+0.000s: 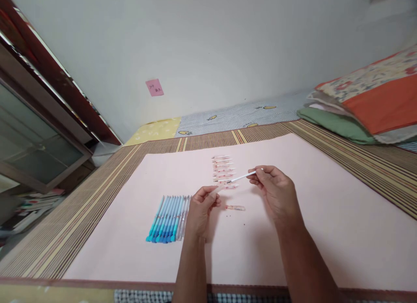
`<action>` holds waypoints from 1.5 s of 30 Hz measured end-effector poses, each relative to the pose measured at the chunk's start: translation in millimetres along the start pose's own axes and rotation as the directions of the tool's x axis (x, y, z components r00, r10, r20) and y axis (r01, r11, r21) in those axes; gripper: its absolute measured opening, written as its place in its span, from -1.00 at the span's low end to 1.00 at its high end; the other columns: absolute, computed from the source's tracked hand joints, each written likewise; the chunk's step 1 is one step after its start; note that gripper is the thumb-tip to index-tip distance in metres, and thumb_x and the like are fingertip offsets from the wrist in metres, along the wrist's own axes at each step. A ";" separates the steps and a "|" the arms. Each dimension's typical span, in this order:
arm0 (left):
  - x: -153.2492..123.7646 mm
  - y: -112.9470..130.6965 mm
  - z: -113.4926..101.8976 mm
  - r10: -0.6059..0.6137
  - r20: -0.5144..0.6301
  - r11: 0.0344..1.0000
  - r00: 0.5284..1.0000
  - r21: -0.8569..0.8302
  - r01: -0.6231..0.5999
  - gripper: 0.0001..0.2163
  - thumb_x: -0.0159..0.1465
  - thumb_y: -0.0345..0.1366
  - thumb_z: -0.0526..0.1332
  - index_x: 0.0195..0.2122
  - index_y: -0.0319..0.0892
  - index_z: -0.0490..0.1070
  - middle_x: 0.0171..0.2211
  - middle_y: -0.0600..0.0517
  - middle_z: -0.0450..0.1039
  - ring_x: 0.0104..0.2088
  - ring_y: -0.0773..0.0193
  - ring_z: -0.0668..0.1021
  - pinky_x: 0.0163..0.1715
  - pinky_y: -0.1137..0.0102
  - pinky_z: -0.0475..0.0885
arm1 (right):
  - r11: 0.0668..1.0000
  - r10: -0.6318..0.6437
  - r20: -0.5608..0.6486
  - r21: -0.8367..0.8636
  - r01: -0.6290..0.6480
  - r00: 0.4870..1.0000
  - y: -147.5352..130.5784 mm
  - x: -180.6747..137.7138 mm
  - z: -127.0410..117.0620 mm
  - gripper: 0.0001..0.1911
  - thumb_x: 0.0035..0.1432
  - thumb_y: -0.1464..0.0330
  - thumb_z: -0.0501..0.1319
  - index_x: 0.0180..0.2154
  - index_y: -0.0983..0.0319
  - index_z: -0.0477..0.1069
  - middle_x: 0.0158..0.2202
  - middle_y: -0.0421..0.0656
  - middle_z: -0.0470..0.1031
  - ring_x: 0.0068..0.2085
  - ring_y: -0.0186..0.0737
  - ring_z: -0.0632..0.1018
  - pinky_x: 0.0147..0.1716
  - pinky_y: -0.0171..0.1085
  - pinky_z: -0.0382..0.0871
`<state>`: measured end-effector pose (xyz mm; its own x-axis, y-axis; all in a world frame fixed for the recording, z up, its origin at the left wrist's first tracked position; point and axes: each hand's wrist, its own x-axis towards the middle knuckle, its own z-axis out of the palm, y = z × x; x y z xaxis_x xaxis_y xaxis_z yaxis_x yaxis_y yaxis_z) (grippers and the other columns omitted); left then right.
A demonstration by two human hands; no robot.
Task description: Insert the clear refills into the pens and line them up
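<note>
My right hand [275, 192] pinches the rear end of a thin white pen refill [245, 176], its dark tip pointing down and left. My left hand [201, 209] is closed on a pale translucent tube [217, 189], which looks like a pen barrel and slants up towards the refill tip. The two ends are close; whether they touch I cannot tell. Beneath them lies a column of clear pinkish pen parts [223, 166] with dark tips. A single clear pen part [235, 208] lies nearer me. Left of my left hand is a row of blue pens [166, 218], with clear barrels [182, 220] partly hidden beside it.
A pale pink sheet [130, 251] covers much of the striped mat [65, 233]. Small dark bits [244, 224] lie on the sheet. Folded bedding [374, 103] is piled at the right rear. A white wall with a pink note [154, 87] stands behind.
</note>
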<state>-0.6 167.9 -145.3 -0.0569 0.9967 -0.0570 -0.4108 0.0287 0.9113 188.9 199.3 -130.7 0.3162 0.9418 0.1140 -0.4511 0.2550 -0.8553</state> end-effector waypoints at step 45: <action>-6.4 -1.0 6.5 -0.058 0.151 0.989 0.987 0.143 0.036 -0.74 0.11 -0.19 0.45 -0.28 -0.26 0.57 -0.45 -0.03 0.56 -0.44 0.32 0.53 -0.36 0.43 0.37 | 0.960 -0.128 0.136 -0.230 0.157 0.982 -9.2 -1.0 -3.2 -0.79 0.17 0.22 0.33 -0.21 0.20 0.54 -0.30 -0.12 0.63 -0.34 -0.24 0.59 -0.27 -0.22 0.52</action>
<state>6.1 162.0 -143.2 0.1047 0.9934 -0.0478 -0.2783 0.0754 0.9575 195.4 195.3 -124.6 0.2546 0.9223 0.2907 -0.1912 0.3427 -0.9198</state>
